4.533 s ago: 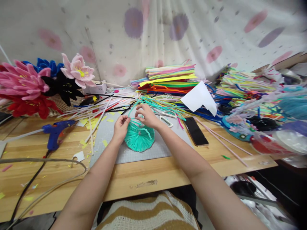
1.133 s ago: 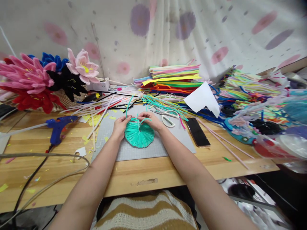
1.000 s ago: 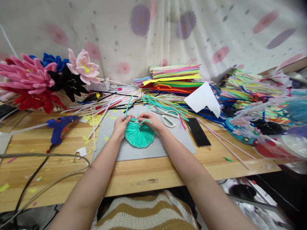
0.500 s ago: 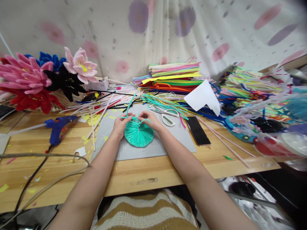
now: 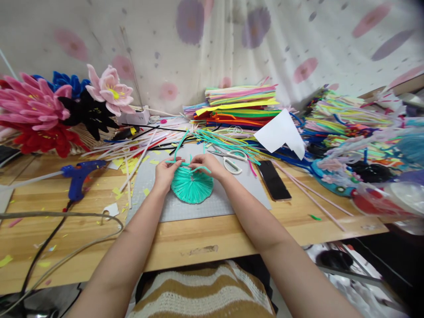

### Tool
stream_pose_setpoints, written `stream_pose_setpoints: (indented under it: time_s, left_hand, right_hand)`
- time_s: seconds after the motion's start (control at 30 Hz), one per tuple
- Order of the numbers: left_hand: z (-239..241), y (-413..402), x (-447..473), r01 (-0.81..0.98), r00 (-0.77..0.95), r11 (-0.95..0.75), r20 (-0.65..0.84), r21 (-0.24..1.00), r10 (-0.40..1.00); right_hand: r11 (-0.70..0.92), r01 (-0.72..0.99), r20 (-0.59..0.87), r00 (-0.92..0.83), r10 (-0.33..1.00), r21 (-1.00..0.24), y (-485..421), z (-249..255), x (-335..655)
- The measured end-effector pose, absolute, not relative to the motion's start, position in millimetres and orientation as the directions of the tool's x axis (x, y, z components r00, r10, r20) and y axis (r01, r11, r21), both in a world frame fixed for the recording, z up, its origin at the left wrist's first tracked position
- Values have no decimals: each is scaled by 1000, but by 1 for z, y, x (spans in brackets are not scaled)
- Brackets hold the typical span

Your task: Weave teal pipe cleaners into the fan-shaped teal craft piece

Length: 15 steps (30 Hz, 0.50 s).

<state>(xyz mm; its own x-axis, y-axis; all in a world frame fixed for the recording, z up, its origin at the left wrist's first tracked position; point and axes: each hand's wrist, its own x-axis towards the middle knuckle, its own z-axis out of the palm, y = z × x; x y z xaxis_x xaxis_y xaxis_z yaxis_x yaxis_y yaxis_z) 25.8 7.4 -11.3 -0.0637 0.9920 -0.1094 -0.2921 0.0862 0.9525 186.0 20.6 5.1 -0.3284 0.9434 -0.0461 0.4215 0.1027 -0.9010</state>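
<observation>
Turquoise fuzzy-stem disc [image 5: 192, 189]: round, radially ridged, over the flat grey gridded mat [image 5: 212, 209]; top edge partly hidden.
Left hand [image 5: 165, 173]: fingertips pinching its upper-left rim.
Right hand [image 5: 210, 165]: fingers bent at its top; grip unclear.

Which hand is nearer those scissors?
Your right hand: the scissors lie beside it; your left hand is farther, at the upper left of the teal disc.
</observation>
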Motion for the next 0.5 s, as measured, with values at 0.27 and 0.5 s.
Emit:
stream_pose_setpoints:
  time_s: [0.27, 0.5]
  left_hand:
    - [-9, 10, 24, -420, -63, 164, -209, 892, 976]
    - [-9, 10, 24, -359, -106, 138, -187, 923, 977]
  right_hand:
    - [-5, 197, -80, -371, 925, -980, 17, -5, 186]
    - [355, 398, 201, -378, 904, -846, 14, 6, 191]
